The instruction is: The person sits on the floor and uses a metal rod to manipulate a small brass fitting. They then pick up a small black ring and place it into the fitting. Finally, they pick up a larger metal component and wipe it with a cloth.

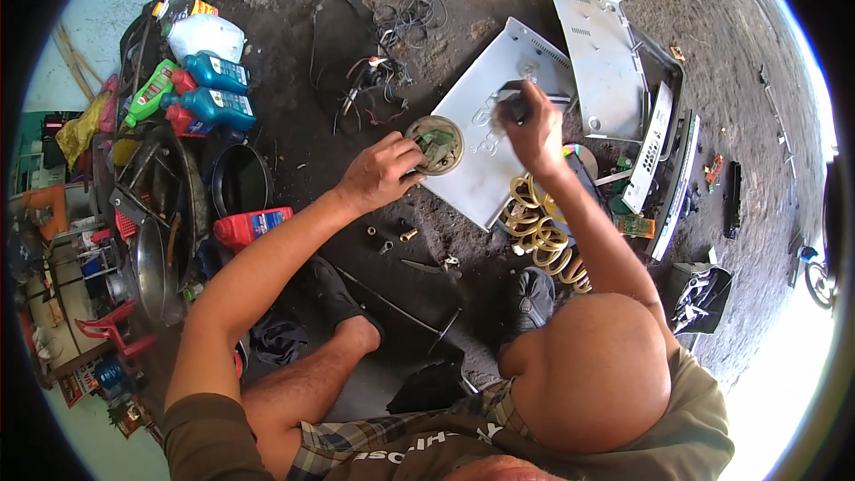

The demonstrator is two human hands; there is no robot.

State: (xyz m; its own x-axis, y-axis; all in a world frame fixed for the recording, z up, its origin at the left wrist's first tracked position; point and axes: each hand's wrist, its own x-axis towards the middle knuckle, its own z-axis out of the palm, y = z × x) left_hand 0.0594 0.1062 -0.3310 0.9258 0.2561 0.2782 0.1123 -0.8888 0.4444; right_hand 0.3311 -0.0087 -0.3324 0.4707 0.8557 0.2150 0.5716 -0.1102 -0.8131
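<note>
My left hand (378,174) grips the rim of a round, shallow tin (459,160) with greenish pieces inside; the fingertips reach into its edge. Closed around a dark, blurred object (514,109), my right hand (540,138) hovers over a pale metal panel (481,180). What kind of object that is cannot be made out. Several small round marks or parts (485,144) show on the panel between the hands. Below my right wrist lies a yellow metal coil spring (539,232).
Bottles (218,107), a black pan (240,180) and a red container (254,226) stand left. Tangled wires (414,13) lie beyond. Another metal casing (606,62) and a box of tools (702,297) are on the right. Small fittings (408,234) and pliers (427,265) lie before my feet.
</note>
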